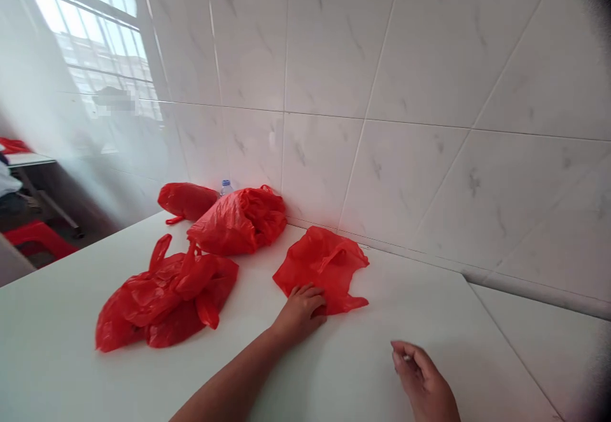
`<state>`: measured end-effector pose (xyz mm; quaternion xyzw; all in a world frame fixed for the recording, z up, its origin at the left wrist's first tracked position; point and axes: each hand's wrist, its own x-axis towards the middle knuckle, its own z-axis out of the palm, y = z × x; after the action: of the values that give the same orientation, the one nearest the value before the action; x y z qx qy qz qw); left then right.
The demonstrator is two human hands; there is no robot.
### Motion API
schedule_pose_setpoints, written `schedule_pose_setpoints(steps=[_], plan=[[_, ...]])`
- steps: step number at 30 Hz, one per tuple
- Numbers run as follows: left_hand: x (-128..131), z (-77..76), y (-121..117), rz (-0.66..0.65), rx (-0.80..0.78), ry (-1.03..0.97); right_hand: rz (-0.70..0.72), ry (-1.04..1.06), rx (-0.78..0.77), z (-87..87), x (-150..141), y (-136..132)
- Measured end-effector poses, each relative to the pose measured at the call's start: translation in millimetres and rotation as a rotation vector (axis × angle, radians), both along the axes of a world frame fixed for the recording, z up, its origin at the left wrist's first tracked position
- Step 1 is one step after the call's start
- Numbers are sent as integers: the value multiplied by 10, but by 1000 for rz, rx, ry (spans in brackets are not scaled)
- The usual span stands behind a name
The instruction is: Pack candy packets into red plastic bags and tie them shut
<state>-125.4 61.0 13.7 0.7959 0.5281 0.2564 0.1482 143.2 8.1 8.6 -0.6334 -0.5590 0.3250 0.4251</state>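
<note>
A flattened, empty-looking red plastic bag [329, 263] lies on the white table, its handles pointing right. My left hand [301, 310] rests on the bag's near edge, fingers laid over the plastic and slightly bent, not wrapped round it. Lower right, just above the bare table and apart from the bag, is my right hand [422, 377]. Its fingers are curled with the tips close to the thumb. A small pale spot shows between them, too small to name. A filled red plastic bag [167, 298] with knotted handles sits left of my left hand.
Behind are a bundled red bag [238, 218], a rolled red bag [188, 199] and a clear bottle [226, 186] with a blue cap. The tiled wall [382, 91] borders the table [363, 371]. A red stool [41, 240] and part of a person [7, 183] are at far left.
</note>
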Motion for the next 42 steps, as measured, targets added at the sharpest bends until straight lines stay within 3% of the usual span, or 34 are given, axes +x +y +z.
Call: schedule_pose_setpoints(steps=[2,5,8,10,13,18,23,26,30,34,38,42], plan=[[19,34,-194,-57,6,-3,-6,-68,134,189,-99,103],[75,83,-495,-175,10,3,175,-161,175,354,-319,280],[124,126,-703,-259,141,5,163,-214,219,315,-532,450],[162,162,-719,-231,304,-8,110,-201,232,222,-623,529],[267,215,-532,-123,351,31,126,-149,230,89,-675,571],[433,118,44,-18,-24,124,176,-50,205,-2,-587,473],[359,-94,392,99,-86,104,73,104,148,-35,-238,294],[208,-134,526,193,-85,87,-55,218,126,-61,94,193],[-115,-8,761,372,-65,32,-274,388,125,-118,533,111],[-321,323,863,482,40,-68,-353,490,125,-154,705,99],[-36,552,577,293,179,-186,-338,510,102,-139,627,108],[570,430,64,-36,85,-283,-288,487,78,-58,475,63]])
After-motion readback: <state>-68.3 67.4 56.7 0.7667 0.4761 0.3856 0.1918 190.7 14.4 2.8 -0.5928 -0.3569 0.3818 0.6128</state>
